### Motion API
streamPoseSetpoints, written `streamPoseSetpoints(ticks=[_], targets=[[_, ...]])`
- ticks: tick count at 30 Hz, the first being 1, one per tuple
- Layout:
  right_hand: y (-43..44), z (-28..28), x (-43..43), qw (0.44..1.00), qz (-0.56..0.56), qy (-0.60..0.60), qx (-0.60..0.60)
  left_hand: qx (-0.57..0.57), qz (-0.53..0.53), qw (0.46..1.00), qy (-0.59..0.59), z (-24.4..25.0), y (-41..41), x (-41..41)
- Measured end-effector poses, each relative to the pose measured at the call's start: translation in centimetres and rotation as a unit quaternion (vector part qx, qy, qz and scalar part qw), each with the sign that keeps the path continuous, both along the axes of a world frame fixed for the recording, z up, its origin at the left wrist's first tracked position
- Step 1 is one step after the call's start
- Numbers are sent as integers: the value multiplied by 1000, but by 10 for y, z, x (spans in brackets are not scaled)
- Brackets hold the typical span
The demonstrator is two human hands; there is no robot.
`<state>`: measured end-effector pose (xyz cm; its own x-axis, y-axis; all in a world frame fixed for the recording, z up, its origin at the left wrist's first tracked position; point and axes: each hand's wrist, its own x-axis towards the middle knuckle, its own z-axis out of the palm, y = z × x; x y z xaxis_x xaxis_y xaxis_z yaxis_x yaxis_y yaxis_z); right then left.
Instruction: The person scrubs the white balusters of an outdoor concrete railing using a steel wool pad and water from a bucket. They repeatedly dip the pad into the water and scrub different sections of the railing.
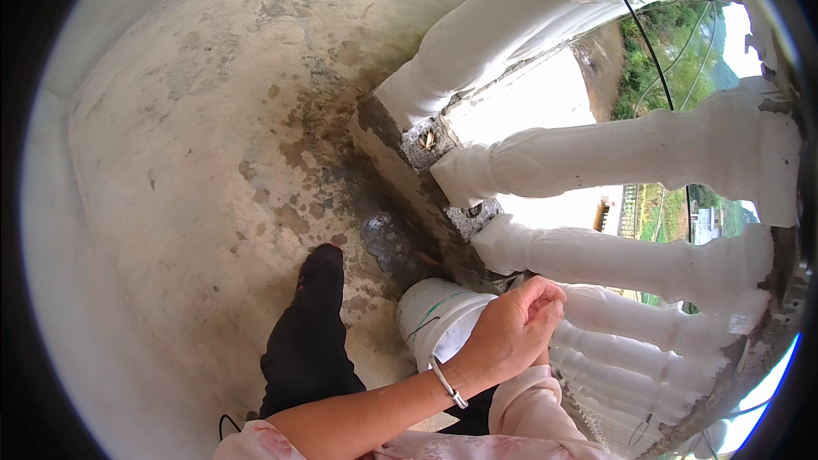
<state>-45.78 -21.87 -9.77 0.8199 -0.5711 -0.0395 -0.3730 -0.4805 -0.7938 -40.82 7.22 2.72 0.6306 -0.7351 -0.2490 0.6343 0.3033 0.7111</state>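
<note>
My left hand (514, 329), with a metal bangle (449, 383) at its wrist, has its fingers curled in front of the white balusters. Whether it holds anything cannot be told. My right arm, in a pale sleeve (527, 399), reaches up behind the left wrist, and the right hand is mostly hidden there. Below the hands, a white plastic bucket (418, 316) with a thin wire handle stands on the floor against the base of the balustrade. Its inside looks whitish, and my left forearm and hand cover part of its mouth.
Glossy white balusters (613, 153) rise from a rough concrete curb (396, 163) on the right. A black cable (652, 54) hangs across them. Dark wet patches (390, 236) mark the concrete floor (185, 204) beside the curb. My black-clad leg (307, 345) is left of the bucket.
</note>
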Motion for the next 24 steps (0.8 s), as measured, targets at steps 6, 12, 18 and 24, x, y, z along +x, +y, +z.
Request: streamPoseSetpoints(ticks=[6, 12, 18, 24], targets=[[20, -5, 2, 969, -166, -102, 149, -10, -1, 1000, -13, -6, -2, -11], [35, -18, 8, 898, -316, -178, 250, 38, 12, 994, -104, -8, -22, -25], [52, -45, 4, 816, -467, -174, 294, 47, -13, 996, -76, -7, -13, -43], [97, -77, -11, 744, -566, -152, 322, 107, 21, 987, -116, 3, -14, -50]])
